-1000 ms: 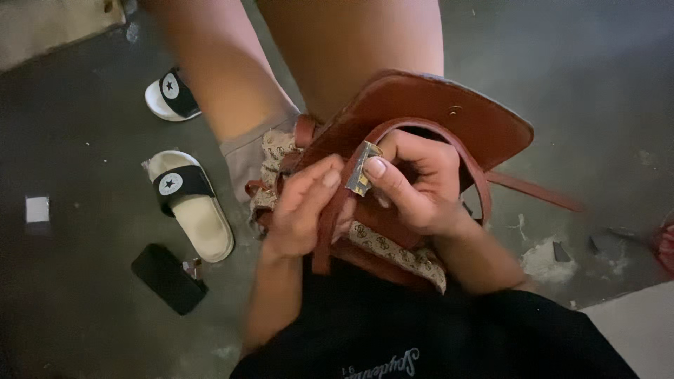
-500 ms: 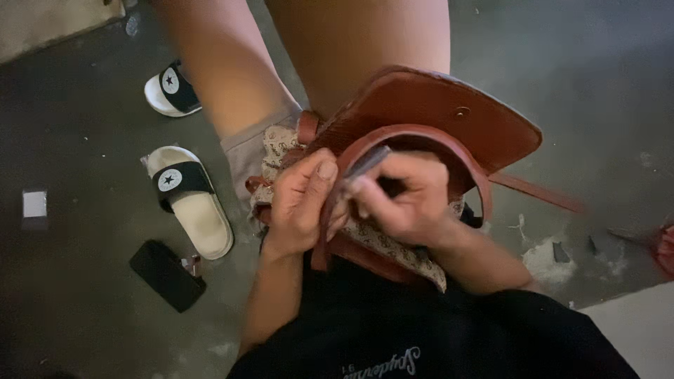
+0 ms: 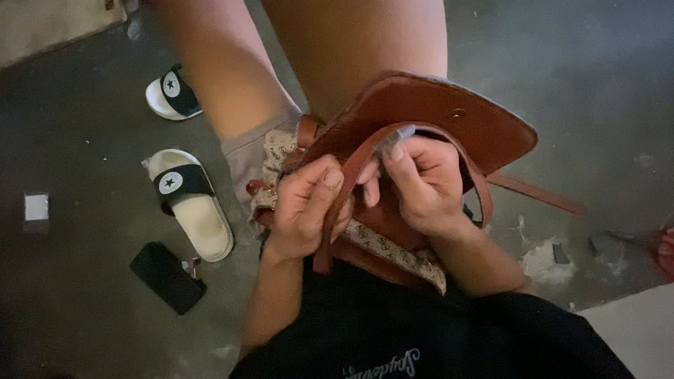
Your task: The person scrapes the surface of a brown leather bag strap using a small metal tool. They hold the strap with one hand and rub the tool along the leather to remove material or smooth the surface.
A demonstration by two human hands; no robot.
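A seated person works at a brown leather handbag resting on the lap, its flap thrown open and a patterned fabric lining showing along the lower edge. The left hand is closed around the bag's front edge and the brown strap that loops across it, steadying the bag against the thighs. The right hand pinches a small grey, foil-like object between thumb and fingertips, just at the mouth of the bag under the arching strap; what the object is cannot be told. On the grey concrete floor to the person's left lie two white slide sandals with black bands, and near them a flat black case. The pinch on the small object looks slight, and the strap crossing the fingers could snag it; a slip would likely drop it into the bag or onto the dirty floor. The bag itself sits tilted on the lap, so loosening the left hand could let it slide off.
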